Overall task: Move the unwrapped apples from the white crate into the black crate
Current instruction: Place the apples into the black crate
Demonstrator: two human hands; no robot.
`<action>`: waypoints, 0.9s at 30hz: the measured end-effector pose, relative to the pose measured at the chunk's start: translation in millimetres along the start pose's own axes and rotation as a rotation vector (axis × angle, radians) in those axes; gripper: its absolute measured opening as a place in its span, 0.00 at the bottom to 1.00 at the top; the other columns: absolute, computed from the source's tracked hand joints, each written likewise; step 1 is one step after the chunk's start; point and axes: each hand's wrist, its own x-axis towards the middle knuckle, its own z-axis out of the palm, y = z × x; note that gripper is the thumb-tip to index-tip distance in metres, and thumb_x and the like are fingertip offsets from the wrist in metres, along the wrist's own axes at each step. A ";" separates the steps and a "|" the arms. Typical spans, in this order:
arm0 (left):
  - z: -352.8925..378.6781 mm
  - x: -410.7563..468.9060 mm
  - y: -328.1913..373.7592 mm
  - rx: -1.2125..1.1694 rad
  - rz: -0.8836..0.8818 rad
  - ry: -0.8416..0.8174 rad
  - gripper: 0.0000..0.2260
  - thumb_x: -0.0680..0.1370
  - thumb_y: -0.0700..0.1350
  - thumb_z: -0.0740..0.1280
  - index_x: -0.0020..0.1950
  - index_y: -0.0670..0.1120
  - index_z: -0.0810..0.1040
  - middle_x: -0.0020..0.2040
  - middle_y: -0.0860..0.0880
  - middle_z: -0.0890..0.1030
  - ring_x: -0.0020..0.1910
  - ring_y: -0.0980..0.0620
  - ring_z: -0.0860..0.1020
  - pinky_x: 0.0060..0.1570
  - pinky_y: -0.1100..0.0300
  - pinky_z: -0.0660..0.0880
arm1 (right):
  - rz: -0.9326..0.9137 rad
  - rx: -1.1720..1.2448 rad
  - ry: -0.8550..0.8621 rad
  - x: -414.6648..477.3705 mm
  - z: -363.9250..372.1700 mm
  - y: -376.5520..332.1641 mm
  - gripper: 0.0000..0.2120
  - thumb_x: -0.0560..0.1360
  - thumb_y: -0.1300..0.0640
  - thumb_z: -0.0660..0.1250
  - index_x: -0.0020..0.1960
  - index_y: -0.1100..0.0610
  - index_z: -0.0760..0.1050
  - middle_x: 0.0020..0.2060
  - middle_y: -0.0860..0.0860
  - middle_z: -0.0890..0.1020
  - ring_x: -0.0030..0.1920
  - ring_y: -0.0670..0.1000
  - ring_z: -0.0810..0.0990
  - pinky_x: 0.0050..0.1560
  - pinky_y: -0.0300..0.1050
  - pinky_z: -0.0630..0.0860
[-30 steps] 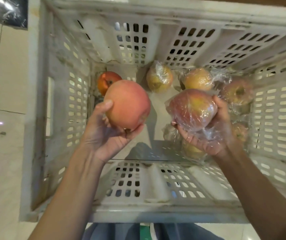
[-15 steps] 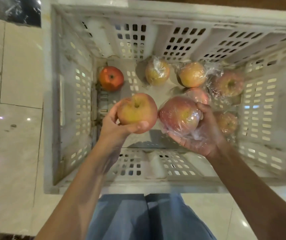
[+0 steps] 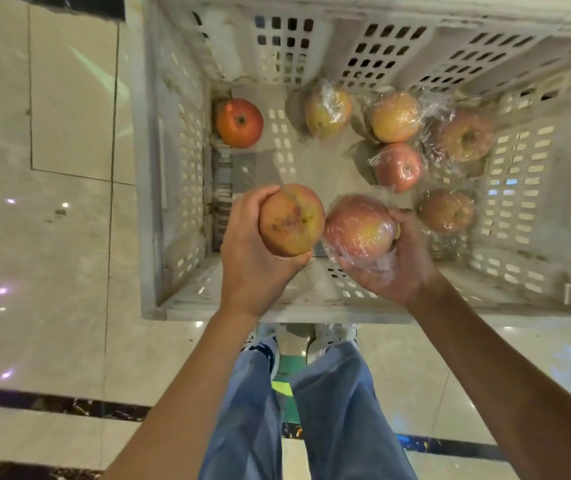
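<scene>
My left hand point(image 3: 249, 261) holds a bare, unwrapped apple point(image 3: 291, 220) above the near wall of the white crate point(image 3: 277, 311). Right beside it, touching, is an apple in clear plastic wrap point(image 3: 358, 228), held by my right hand point(image 3: 398, 261). On the crate floor, one more unwrapped red apple point(image 3: 239, 123) lies in the far left corner. Several wrapped apples point(image 3: 398, 166) lie on the right side of the floor. The black crate is not in view.
The white crate stands on a glossy pale tiled floor point(image 3: 52, 237) with a dark inlay strip point(image 3: 52, 405) near me. My legs in blue jeans point(image 3: 294, 410) and white shoes point(image 3: 329, 336) stand just before the crate's near wall.
Both hands have lifted back toward me with their apples, from mid-crate to over the near wall. The view has pulled up and back, showing my legs and more floor.
</scene>
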 end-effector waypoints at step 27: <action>-42.6 -8.4 41.5 0.086 -0.313 0.200 0.37 0.55 0.45 0.82 0.55 0.57 0.64 0.54 0.55 0.70 0.55 0.56 0.68 0.46 0.78 0.66 | -0.087 0.040 0.094 -42.3 26.5 -20.0 0.37 0.48 0.41 0.70 0.55 0.54 0.77 0.46 0.55 0.83 0.37 0.53 0.82 0.34 0.38 0.78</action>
